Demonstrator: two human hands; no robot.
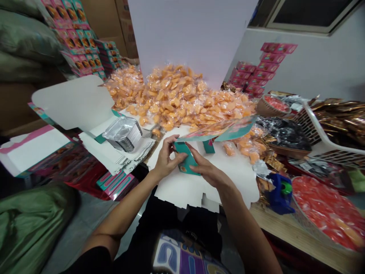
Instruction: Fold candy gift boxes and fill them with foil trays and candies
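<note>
A teal printed carton (188, 161), partly folded with its long flap slanting off to the right, stands on a stack of flat white carton blanks (176, 192) in front of me. My left hand (169, 158) grips the carton's near left corner, thumb against the teal end panel and fingers curled behind it. At the right edge of that panel, my right hand (209, 171) presses with its fingers and thumb closed on the cardboard. The carton's inside is mostly hidden by its flap. Nested foil trays (122, 133) sit on more blanks to the left.
Behind the carton lies a large heap of orange pieces in clear wrappers (176, 95). To the right are a blue tape dispenser (278, 192), a basket of red packets (327, 209) and a white plastic crate (322, 133). Stacked pink boxes (265, 68) stand by the wall.
</note>
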